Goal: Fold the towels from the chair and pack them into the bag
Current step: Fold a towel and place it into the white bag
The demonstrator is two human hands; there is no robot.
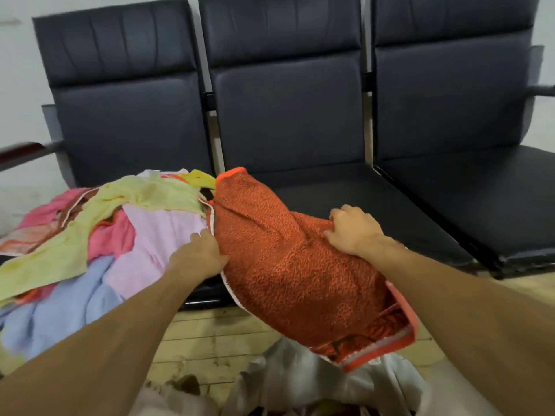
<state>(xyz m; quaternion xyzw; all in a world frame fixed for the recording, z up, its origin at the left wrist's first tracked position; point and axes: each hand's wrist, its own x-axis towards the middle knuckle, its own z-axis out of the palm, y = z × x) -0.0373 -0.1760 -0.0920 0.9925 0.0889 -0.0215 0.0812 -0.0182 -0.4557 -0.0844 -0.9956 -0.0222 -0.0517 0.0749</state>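
An orange towel [288, 259] hangs stretched between my two hands over the front edge of the middle seat. My left hand [199, 255] grips its left edge beside the towel pile. My right hand [354, 228] pinches a bunched fold on its right side. The towel's lower end droops toward a whitish bag [315, 382] at the bottom of the view. A loose pile of towels [105, 232] in yellow, pink, lilac and blue covers the left seat.
A row of three dark padded chairs [450, 190] stands against a pale wall. The middle seat [345, 193] and right seat hold nothing. A wooden armrest [21, 151] juts out at far left. Tiled floor [210, 334] lies below.
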